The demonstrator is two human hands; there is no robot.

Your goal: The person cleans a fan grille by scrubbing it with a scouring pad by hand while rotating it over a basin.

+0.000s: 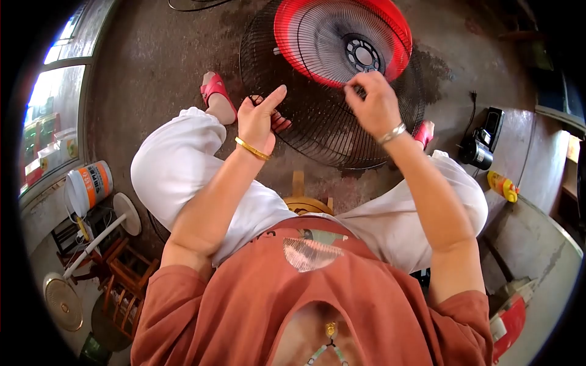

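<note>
Left hand [259, 119] grips the black guard [323, 125] by its edge; right hand [373, 104], near the red-edged grille [332, 43], I can't tell; floor [152, 67] stretches leftward.

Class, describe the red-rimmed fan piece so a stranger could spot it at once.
Find the wide black wire guard between the person's feet. Overlapping its far side, just beyond the right hand, is the round fan piece. Its broad red rim sets it apart from the black guard.
</note>
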